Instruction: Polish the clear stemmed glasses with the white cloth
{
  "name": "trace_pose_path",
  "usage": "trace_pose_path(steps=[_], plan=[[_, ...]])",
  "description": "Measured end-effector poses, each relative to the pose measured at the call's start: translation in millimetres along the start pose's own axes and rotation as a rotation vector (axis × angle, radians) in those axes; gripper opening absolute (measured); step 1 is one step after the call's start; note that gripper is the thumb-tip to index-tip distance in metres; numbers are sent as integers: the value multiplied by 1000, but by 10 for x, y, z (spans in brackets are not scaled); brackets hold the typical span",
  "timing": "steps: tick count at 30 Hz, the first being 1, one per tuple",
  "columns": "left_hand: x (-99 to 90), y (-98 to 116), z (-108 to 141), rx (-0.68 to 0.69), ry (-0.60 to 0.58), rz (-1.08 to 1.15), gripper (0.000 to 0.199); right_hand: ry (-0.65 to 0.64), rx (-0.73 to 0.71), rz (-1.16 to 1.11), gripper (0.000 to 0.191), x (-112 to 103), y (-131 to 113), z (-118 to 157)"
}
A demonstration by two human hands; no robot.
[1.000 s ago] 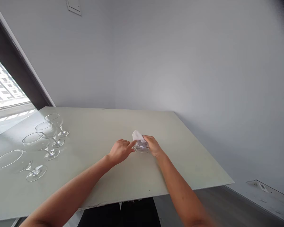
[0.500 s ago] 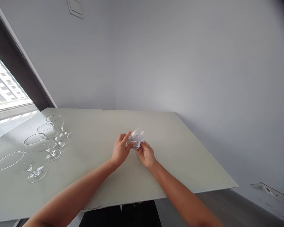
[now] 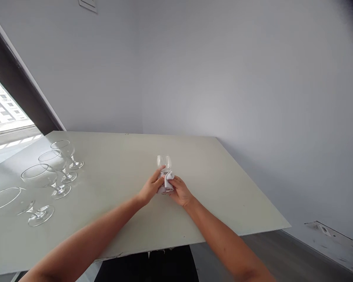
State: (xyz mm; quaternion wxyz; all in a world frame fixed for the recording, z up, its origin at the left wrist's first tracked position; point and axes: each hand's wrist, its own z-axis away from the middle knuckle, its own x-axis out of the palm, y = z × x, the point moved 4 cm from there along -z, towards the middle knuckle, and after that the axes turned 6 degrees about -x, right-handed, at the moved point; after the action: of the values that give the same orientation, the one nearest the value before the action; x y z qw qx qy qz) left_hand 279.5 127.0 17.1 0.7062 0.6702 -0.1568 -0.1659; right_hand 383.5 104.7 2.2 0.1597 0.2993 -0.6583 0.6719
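Observation:
Above the near middle of the table, a clear stemmed glass (image 3: 164, 161) stands roughly upright between my hands, its bowl uppermost. My left hand (image 3: 150, 190) is closed on the glass from the left, with fingers around it below the bowl. A folded white cloth (image 3: 168, 179) lies against the lower part of the glass. My right hand (image 3: 180, 191) pinches that cloth from the right, close to the foot. Fingers and cloth hide most of the stem. Whether the foot touches the tabletop, I cannot tell.
Several clear stemmed glasses (image 3: 58, 192) stand in a row along the left of the pale table (image 3: 211, 188). Grey walls (image 3: 223, 78) border the table behind and on the right. A window (image 3: 6, 102) is at the far left.
The glass was wrapped in the cloth; now its bowl shows bare and the cloth sits lower, by the stem and foot. The view has shifted slightly.

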Motion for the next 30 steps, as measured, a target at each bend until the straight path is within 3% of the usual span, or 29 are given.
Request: trace_pose_path(steps=[2,4,7,10,15,20,23,24,27,28,30], plan=[[-4,35,3,-75,-171,240,71,-65,101,-65,22,7,27,25],[-17,115,22,-59,-307,381,87,-177,195,-96,24,49,34,64],[-55,233,48,7,-367,425,86,-274,230,-48,22,107,-24,103],[-111,294,41,16,-244,409,71,-205,129,105,17,114,-122,82],[-152,284,13,3,-28,386,57,44,-144,519,20,65,-217,30],[-182,209,-40,10,57,515,48,240,-246,487,24,-84,-269,13],[-306,135,-107,-47,165,653,40,337,-419,622,26,-166,-422,64],[-349,106,-128,-80,198,693,35,280,-494,740,27,-134,-461,85],[-396,19,-157,-229,211,749,18,-55,-647,1150,27,81,-413,153],[-366,-1,-153,-291,159,758,15,-138,-668,1228,26,144,-364,172],[-260,-12,-124,-381,-3,778,17,-183,-676,1225,22,208,-288,186]])
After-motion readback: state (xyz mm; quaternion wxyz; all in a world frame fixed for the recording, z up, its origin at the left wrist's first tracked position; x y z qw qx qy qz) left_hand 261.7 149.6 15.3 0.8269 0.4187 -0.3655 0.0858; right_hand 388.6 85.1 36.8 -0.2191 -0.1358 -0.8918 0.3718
